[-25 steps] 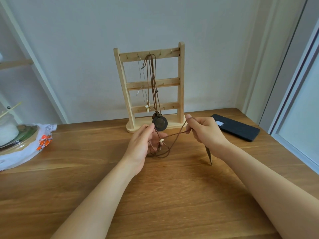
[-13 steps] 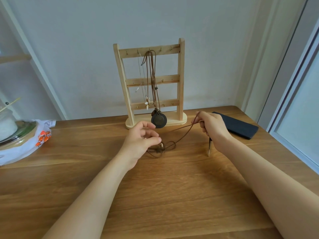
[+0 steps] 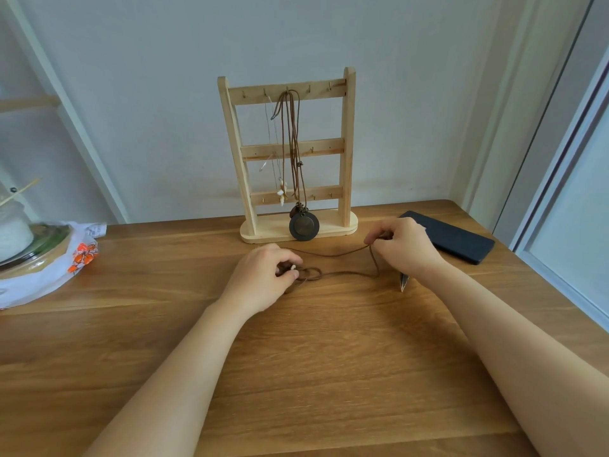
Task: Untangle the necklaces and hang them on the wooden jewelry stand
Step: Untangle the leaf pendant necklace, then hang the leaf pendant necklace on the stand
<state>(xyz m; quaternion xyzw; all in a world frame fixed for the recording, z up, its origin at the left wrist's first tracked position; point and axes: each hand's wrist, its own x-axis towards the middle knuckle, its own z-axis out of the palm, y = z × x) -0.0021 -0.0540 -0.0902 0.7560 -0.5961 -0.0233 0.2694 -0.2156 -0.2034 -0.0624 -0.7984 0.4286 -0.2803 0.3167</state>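
Both hands pinch one brown cord [image 3: 349, 274]: left hand [image 3: 263, 275] at the tangle, right hand [image 3: 407, 249] well apart.
Pull harder and you risk cinching the knot [image 3: 313, 273] tight.

Table: a wooden table [image 3: 329, 374] is filling the lower half of the view, its grain running left to right.
Phone: a dark phone [image 3: 458, 240] is lying flat near the far right corner.
Bag: a white plastic bag [image 3: 49, 278] with orange print is sitting at the left edge.
Container: a glass container [image 3: 19, 235] is resting on the bag, with a thin stick [image 3: 19, 192] slanting above it.
Backdrop: a pale wall [image 3: 148, 94] is standing behind the table.
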